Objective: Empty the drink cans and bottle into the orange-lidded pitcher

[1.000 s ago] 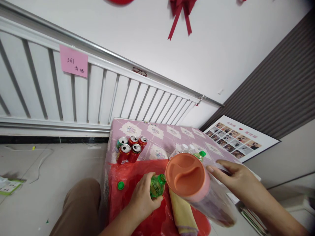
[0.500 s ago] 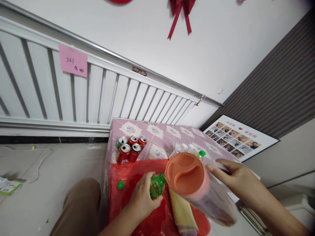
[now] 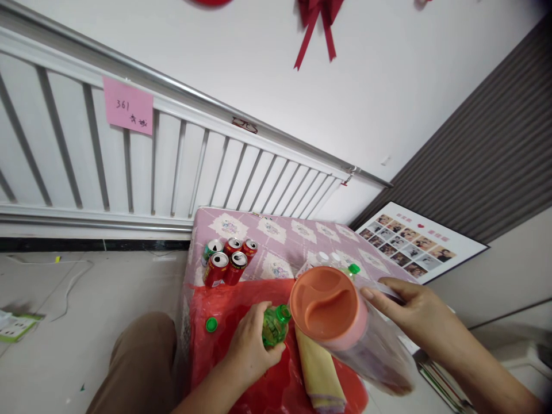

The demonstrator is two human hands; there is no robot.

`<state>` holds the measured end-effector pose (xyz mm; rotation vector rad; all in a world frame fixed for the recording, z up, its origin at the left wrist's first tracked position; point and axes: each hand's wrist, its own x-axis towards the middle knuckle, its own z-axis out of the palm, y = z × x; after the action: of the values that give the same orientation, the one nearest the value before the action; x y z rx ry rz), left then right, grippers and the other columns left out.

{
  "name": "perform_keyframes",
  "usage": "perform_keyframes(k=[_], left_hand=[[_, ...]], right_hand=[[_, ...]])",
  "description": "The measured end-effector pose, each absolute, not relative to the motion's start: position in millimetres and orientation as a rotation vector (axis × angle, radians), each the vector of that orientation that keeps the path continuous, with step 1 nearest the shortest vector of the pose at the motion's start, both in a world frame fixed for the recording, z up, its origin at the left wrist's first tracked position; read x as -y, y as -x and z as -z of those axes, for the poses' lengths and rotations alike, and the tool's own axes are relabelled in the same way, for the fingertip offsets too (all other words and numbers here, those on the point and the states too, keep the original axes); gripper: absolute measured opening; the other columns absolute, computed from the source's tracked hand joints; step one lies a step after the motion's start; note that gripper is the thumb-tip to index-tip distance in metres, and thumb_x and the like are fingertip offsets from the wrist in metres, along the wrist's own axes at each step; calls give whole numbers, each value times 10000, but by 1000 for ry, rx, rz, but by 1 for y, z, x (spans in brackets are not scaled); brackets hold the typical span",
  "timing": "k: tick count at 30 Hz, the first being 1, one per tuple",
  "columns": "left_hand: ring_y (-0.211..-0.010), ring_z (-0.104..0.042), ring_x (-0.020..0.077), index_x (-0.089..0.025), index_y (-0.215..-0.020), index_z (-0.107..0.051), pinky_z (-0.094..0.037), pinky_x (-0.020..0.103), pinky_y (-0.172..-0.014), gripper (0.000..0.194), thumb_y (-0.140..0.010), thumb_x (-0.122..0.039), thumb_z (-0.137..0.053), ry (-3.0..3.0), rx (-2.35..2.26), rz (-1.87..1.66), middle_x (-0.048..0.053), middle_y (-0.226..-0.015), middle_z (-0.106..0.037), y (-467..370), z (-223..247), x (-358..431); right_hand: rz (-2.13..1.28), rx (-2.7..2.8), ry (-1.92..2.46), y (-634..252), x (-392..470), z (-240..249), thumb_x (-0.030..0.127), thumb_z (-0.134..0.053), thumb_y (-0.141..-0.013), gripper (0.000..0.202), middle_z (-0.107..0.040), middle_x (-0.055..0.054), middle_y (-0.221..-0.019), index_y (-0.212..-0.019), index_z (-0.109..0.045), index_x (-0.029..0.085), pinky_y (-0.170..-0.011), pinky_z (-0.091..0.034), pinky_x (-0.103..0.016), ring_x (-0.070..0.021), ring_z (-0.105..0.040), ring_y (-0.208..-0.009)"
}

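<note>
My left hand [image 3: 252,345] is wrapped round a green plastic bottle [image 3: 273,330] whose uncapped mouth points up and a little right. Gripped by its handle in my right hand [image 3: 414,307] is a clear pitcher [image 3: 382,356] with an orange lid [image 3: 325,305]. The pitcher is tilted toward the bottle, its lid edge right beside the bottle's mouth, and some dark liquid shows low inside it. Whether any liquid is flowing between them I cannot tell. A green bottle cap [image 3: 211,325] lies on the red plastic sheet [image 3: 207,362], left of my left hand.
Several opened drink cans [image 3: 218,270] stand at the table's left side. Behind the pitcher are capped bottles [image 3: 353,269], partly hidden. A folded yellow cloth [image 3: 319,374] lies under the pitcher. Beyond the patterned tablecloth [image 3: 269,230] are a white radiator [image 3: 245,172] and a photo board [image 3: 414,241].
Almost nothing differs. Both hands keep their grip, and the pitcher stays tilted beside the bottle's mouth.
</note>
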<state>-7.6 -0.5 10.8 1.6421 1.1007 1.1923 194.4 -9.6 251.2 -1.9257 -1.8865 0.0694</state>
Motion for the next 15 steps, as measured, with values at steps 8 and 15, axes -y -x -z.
perform_keyframes(k=[8, 15], left_hand=[[-1199, -543, 286, -191, -1287, -423, -422, 467, -1050, 710, -626, -183, -682, -1639, -1108, -1197, 122, -1315, -557, 7, -9, 1], [-1203, -539, 285, -188, -1288, -423, -421, 462, -1052, 713, -623, -171, -681, -1646, -1102, -1209, 123, -1311, -557, 7, -8, 1]], right_hand=[[-190, 1883, 2019, -198, 9, -249, 643, -552, -741, 481, -410, 36, -544, -589, -532, 188, -446, -298, -219, -114, -382, -524], [-148, 1802, 2004, -187, 14, -248, 661, -512, -754, 509, -360, 37, -554, -572, -480, 187, -474, -260, -235, -112, -337, -540]])
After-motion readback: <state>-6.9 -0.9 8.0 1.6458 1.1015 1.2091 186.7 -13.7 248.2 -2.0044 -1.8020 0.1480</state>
